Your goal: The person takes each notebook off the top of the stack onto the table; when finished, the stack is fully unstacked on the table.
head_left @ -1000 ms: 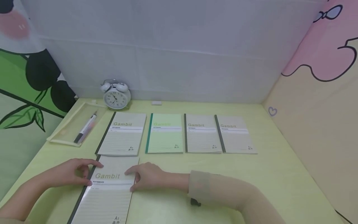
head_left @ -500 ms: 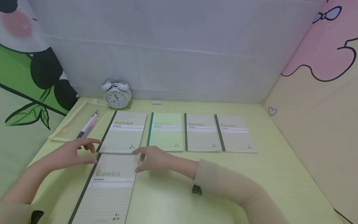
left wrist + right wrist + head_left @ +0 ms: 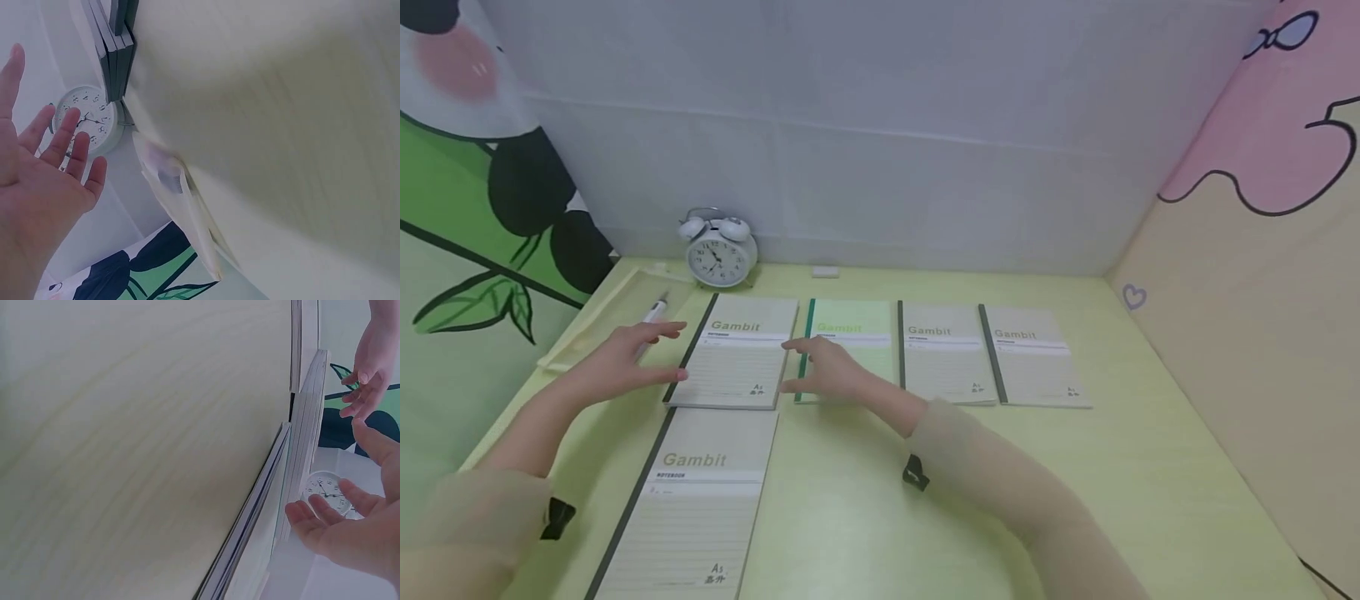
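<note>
At the left of the back row lies a grey notebook [image 3: 741, 367] with a dark spine, marked Gambit. Edges of several stacked notebooks [image 3: 114, 62] show there in the left wrist view. My left hand [image 3: 628, 362] is beside its spine, fingers spread and thumb tip right at the spine. Past its right edge, my right hand [image 3: 831, 371] hovers over a green notebook [image 3: 865, 321], with fingers and thumb apart. Neither hand holds anything. In front lies another grey notebook [image 3: 700, 517], its top edge against the back one.
Two more grey notebooks [image 3: 946, 358] lie further right in the row. A white alarm clock [image 3: 721, 257] and a small white block [image 3: 825, 272] stand behind. A clear pouch [image 3: 576, 342] and a pen [image 3: 657, 310] lie at the left, partly hidden by my left hand.
Both hands have left the front notebook and moved away from me, to either side of the back left notebook. The notebooks keep their places.
</note>
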`<state>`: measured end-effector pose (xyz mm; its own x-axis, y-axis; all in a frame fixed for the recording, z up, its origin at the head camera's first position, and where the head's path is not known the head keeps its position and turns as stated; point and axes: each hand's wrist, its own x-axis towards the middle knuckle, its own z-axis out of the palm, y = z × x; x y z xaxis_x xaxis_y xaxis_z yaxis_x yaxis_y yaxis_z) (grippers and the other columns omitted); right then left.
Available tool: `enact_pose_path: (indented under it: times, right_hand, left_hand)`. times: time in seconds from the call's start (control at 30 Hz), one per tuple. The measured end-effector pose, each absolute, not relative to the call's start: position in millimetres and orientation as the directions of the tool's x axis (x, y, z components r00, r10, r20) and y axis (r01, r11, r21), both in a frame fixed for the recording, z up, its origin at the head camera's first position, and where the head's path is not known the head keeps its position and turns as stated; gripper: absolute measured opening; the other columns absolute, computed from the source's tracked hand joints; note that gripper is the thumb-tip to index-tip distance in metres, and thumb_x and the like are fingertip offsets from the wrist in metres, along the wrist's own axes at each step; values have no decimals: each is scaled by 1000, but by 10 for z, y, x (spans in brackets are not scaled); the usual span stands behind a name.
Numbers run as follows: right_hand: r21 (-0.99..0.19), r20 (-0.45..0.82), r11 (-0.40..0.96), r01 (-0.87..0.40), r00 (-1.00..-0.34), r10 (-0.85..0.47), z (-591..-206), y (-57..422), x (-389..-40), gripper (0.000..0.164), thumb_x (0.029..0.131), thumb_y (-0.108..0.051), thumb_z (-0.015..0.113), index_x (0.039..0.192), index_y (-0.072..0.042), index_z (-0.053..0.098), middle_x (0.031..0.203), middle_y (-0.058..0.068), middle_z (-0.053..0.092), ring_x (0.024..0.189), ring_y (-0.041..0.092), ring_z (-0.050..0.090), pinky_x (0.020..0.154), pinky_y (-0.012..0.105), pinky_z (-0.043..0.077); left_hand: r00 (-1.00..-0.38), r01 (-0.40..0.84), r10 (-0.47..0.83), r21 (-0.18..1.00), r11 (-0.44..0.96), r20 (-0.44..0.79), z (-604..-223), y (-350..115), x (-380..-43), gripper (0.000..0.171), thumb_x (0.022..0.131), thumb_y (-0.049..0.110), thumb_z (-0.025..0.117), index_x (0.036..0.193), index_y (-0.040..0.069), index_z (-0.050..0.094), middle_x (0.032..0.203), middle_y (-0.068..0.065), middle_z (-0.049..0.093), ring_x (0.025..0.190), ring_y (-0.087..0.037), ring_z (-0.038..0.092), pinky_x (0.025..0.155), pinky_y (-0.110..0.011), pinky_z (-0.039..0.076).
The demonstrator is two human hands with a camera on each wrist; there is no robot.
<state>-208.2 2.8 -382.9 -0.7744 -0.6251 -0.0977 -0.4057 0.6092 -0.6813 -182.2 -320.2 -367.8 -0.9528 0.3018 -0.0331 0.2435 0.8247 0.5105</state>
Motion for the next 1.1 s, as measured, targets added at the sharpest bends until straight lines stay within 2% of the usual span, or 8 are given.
enact_pose_path:
  times: [0.2, 0.4, 0.63, 0.87, 1.1]
  right_hand:
    - [-668, -77, 622, -408, -793, -604, -3911, -44, -2227, 67, 83, -32, 72, 141, -14, 43, 144, 3, 45, 132, 20, 41, 106, 31, 36]
    - [-656, -154, 655, -376, -782, -604, -3933, -116, -2295, 75, 83, -35, 72, 146, -15, 35, 148, 6, 38, 138, 22, 33, 109, 35, 32]
    - [-577, -169, 698, -424, -774, -610, -3997, -228, -2340, 80, 82, -40, 72, 147, -14, 34, 147, 6, 41, 138, 21, 33, 111, 34, 28]
    - [-468, -171, 745, -476, -778, -605, -4045, -284, -2356, 81, 81, -47, 71, 146, -15, 35, 146, 1, 43, 138, 21, 32, 115, 35, 20]
    - [-439, -183, 769, -464, -792, -582, -4053, -284, -2348, 82, 80, -49, 71, 146, -17, 35, 148, 3, 39, 139, 25, 30, 114, 37, 21]
  left_hand:
    - [-960, 218, 275, 477, 851, -51, -3760, -3229, -1993, 90, 76, 46, 75, 142, -1, 36, 131, -27, 48, 123, -49, 29, 94, -63, 25]
    - [-959, 163, 252, 477, 864, -129, -3846, -3243, -2148, 98, 74, 56, 72, 145, 1, 31, 132, -25, 46, 122, -46, 35, 98, -63, 22]
    - [-949, 119, 239, 470, 875, -205, -3988, -3221, -2267, 106, 71, 60, 72, 146, 0, 27, 131, -25, 45, 120, -44, 37, 94, -61, 31]
    - [-941, 108, 247, 486, 867, -231, -4019, -3190, -2279, 106, 71, 57, 73, 145, -3, 28, 130, -26, 43, 118, -44, 37, 96, -62, 31]
    - [-938, 99, 254, 519, 849, -236, -4000, -3135, -2291, 103, 73, 53, 74, 144, -6, 28, 132, -28, 41, 122, -48, 36, 98, -62, 31]
